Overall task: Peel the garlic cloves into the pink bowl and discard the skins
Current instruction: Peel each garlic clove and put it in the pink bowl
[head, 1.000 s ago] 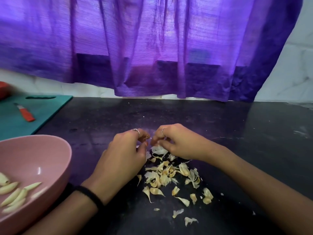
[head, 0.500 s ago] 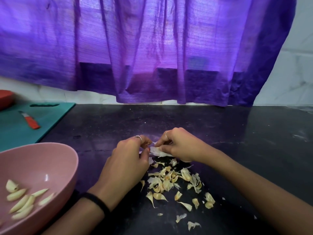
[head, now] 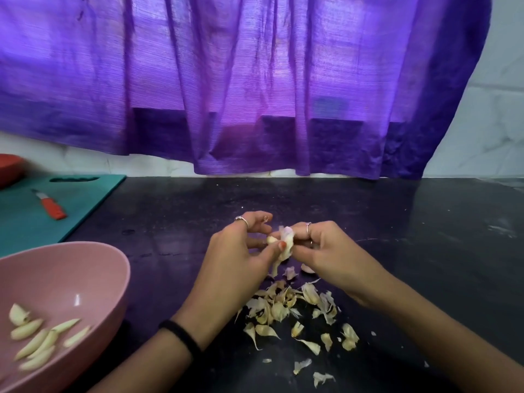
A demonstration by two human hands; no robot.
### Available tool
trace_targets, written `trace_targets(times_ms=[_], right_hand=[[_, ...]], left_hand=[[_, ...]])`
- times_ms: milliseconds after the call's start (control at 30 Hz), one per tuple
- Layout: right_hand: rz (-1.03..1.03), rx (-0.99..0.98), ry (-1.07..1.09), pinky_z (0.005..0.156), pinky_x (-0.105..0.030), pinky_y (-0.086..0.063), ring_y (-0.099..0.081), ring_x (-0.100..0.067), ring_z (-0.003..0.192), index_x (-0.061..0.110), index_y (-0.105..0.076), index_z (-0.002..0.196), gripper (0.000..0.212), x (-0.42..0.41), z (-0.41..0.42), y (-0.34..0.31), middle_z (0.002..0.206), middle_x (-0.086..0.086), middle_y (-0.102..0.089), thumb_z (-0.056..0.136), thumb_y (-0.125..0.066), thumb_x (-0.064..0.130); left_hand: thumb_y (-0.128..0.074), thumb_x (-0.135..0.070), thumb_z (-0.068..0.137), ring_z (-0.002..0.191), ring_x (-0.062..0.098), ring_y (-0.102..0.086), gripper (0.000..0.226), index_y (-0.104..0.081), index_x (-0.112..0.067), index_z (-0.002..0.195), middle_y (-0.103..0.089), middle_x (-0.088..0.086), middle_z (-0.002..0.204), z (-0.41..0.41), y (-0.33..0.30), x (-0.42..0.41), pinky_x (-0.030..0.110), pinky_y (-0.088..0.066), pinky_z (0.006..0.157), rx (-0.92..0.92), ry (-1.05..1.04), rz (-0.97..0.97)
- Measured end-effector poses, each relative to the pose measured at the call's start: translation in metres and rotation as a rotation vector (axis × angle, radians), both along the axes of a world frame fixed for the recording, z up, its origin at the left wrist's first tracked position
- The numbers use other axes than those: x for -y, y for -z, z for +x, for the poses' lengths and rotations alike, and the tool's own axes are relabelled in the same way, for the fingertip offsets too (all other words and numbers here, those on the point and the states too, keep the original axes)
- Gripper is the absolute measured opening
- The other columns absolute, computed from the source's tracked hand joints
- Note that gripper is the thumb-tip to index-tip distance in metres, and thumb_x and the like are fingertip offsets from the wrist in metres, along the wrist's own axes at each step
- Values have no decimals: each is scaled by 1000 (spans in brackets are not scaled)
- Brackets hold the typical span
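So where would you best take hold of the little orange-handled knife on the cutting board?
By the orange handle, coming from the near side. The knife lies flat on the teal cutting board, its blade pointing away toward the wall, so the handle end is the nearer one and probably the safer part to hold.

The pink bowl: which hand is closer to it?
Left. The left hand is just right of the pink bowl; the right hand lies farther right, both holding the garlic clove.
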State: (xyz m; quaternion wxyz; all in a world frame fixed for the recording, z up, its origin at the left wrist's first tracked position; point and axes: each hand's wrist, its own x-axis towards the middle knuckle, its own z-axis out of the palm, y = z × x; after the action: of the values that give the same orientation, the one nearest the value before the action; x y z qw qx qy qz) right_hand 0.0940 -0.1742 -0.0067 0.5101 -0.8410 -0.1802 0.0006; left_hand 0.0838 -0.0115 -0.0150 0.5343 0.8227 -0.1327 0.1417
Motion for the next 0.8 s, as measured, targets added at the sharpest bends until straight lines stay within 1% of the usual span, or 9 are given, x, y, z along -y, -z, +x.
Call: trace_targets(times_ms=[67,167,233,300,367,433,567,700,800], right_hand=[[12,7,36,92,-51,-51,-66,-29,98,23,-73,105,27,-2,-3,0,106,-4,-68,91,-59,4],[44,23,86,95,-55,-48,-66,-30,103,22,-70,113,33,-1,-3,3,109,3,-69,95,-49,3],[149,-28,89,99,-53,-47,-66,-28,106,18,-71,112,29,-1,-3,4,108,2,-72,99,-46,10],[334,-120,39,102,-39,-48,-68,-18,105,10,-71,108,26,-3,-5,2,106,-2,-74,100,-47,15],[485,-177,-9,97,-26,-51,-69,-13,101,3,-71,102,25,-6,-10,1,101,-7,-75,98,-50,16],[580,-203,-21,89,-20,-53,-70,-14,97,-2,-71,99,23,-9,-12,3,100,-11,-74,93,-56,15],[747,-282,15,83,-20,-55,-70,-17,91,-7,-67,99,30,-13,-15,6,96,-15,-72,76,-67,13],[838,-312,46,84,-23,-56,-70,-17,86,-9,-63,98,17,-17,-21,5,89,-14,-71,86,-60,1],[777,-285,99,91,-27,-54,-69,-16,93,1,-69,96,13,-17,-23,6,96,-9,-73,89,-60,7]], left_hand=[[-67,-8,85,84,1,-67,47,-54,-28,125,-63,-14,104,0,2,-2,20,-56,66,-61,25,-46],[-60,-2,89,84,15,-70,44,-53,-28,124,-67,-11,103,0,3,-3,37,-58,77,-165,61,-154],[-57,-6,92,84,13,-70,35,-55,-26,122,-69,-8,100,0,4,-2,35,-59,78,-198,64,-225],[-58,-14,93,81,9,-70,26,-59,-24,117,-71,-6,96,2,4,-2,32,-59,76,-190,53,-266],[-62,-20,90,81,8,-70,20,-64,-23,110,-73,-5,91,1,4,-2,28,-58,73,-168,48,-285],[-66,-22,86,83,7,-70,13,-68,-23,99,-74,-6,87,-1,5,-1,24,-56,73,-143,54,-295],[-69,-21,84,84,4,-70,12,-72,-23,95,-75,-8,87,-5,7,1,28,-56,79,-98,52,-260],[-68,-20,84,84,2,-69,14,-73,-24,97,-74,-10,88,-8,7,3,26,-56,77,-49,29,-213],[-67,-26,85,82,6,-71,14,-73,-23,98,-75,-8,84,-11,8,6,27,-58,72,-87,50,-275]])
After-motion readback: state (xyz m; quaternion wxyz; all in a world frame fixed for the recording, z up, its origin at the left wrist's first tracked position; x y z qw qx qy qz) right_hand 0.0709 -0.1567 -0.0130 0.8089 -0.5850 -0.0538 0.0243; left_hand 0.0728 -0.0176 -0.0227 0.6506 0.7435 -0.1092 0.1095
